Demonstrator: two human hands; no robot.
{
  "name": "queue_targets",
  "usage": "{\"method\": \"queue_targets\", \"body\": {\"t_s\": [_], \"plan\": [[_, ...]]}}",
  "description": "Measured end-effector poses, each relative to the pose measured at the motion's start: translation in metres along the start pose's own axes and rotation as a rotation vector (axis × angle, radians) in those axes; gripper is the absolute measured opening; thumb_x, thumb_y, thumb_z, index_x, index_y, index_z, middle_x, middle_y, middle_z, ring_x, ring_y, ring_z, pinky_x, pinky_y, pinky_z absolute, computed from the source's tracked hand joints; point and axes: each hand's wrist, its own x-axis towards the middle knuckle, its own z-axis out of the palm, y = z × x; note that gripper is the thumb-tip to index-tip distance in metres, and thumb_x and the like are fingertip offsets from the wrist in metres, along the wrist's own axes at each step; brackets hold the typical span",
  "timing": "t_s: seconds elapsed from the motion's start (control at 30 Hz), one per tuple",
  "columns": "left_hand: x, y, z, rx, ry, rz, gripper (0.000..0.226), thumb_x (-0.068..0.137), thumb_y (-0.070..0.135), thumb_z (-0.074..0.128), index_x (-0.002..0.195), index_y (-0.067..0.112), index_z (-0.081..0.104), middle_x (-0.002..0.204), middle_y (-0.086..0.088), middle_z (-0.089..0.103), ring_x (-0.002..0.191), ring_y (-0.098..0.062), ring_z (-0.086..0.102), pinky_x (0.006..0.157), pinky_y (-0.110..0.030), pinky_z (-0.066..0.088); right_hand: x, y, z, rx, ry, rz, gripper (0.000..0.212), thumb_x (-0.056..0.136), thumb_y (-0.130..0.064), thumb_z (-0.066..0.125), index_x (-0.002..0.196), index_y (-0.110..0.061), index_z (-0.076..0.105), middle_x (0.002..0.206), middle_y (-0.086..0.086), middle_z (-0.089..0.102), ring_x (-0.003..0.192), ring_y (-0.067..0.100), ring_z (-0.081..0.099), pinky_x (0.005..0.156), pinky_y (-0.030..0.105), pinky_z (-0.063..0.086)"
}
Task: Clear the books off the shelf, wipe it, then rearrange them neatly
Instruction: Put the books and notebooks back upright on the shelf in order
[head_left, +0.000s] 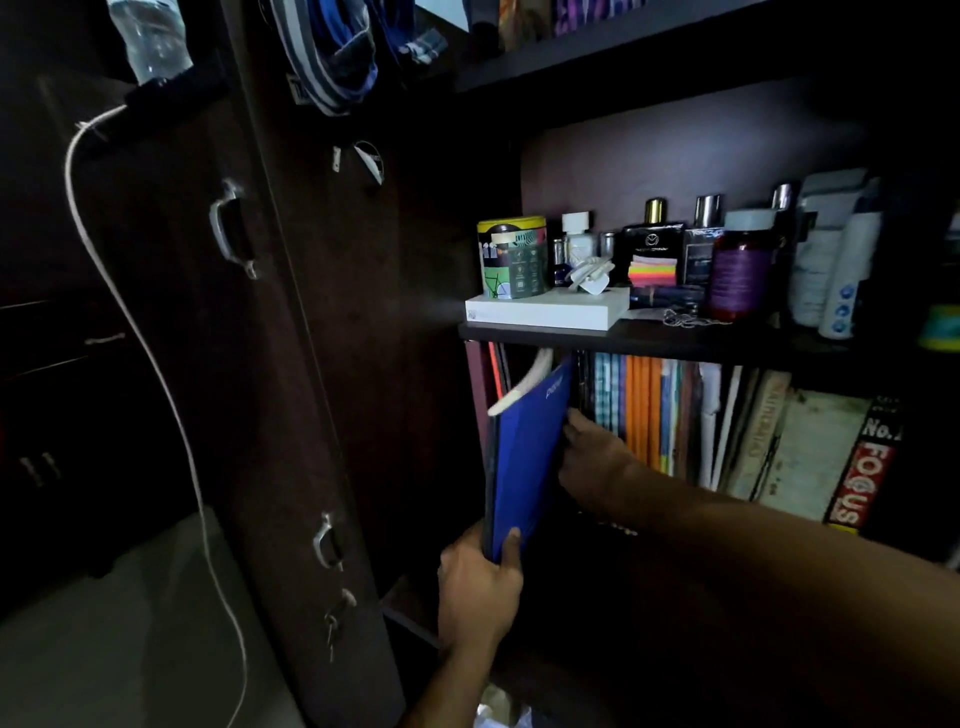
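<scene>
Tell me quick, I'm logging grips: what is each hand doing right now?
Left hand: grips the bottom edge of the blue book.
Right hand: reaches in beside the blue book; its fingertips are hidden, so its grip cannot be told.

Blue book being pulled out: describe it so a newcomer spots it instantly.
Find the lower shelf's row of upright books. At its left end, the blue book tilts outward, left hand gripping its bottom edge. It is the only solid-blue cover facing out.
</scene>
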Motion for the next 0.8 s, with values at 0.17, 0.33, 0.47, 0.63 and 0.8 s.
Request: {"method": "queue_targets", "body": {"t_s": [0.17,0.33,0.47,0.63,0.8], "plan": [[0.004,0.006,0.002,0.035,-0.077,0.05,0.046,0.101,0.043,0.055,0.142,0.021,0.057,0.134,-0.003,0.064,0.123,-0.025,0.061,0.098,-0.025,0.046,-0.036,-0.018,0.025,0.427,0.25,0.042,0.065,0.093,-0.051,0.052,0.14,-0.007,0.054,0.144,0.019,0.053,0.145,0.037,0.032,0.126,0.054,0.001],[0.009,0.008,0.009,-0.021,-0.089,0.039,0.051,0.101,0.046,0.055,0.144,0.019,0.055,0.139,-0.003,0.061,0.128,-0.027,0.057,0.102,-0.025,0.044,-0.049,-0.089,0.055,0.828,0.384,0.341,0.068,0.072,-0.039,0.063,0.134,-0.012,0.064,0.142,0.011,0.059,0.149,0.025,0.029,0.121,0.045,0.007],[0.011,0.003,0.012,-0.027,-0.09,0.088,0.043,0.099,0.038,0.063,0.133,0.013,0.065,0.132,-0.006,0.068,0.124,-0.025,0.061,0.093,-0.02,0.046,-0.049,-0.098,0.061,1.007,0.411,0.41,0.073,0.071,-0.028,0.063,0.139,-0.005,0.058,0.143,0.009,0.059,0.144,0.024,0.041,0.122,0.032,0.002],[0.013,0.003,0.015,-0.123,-0.066,0.037,0.042,0.098,0.035,0.066,0.129,0.008,0.067,0.128,-0.007,0.069,0.121,-0.023,0.064,0.093,-0.019,0.045,-0.05,-0.099,0.057,1.073,0.437,0.406,0.072,0.066,-0.024,0.069,0.135,-0.005,0.061,0.138,0.01,0.062,0.14,0.024,0.047,0.123,0.03,0.004],[0.03,0.009,0.026,-0.037,0.058,-0.031,0.043,0.099,0.039,0.06,0.127,0.006,0.064,0.126,-0.012,0.066,0.111,-0.032,0.065,0.089,-0.03,0.051,-0.053,-0.097,0.059,1.085,0.446,0.402,0.069,0.08,-0.025,0.058,0.146,-0.007,0.048,0.155,0.011,0.046,0.152,0.019,0.023,0.123,0.031,-0.001]]}}
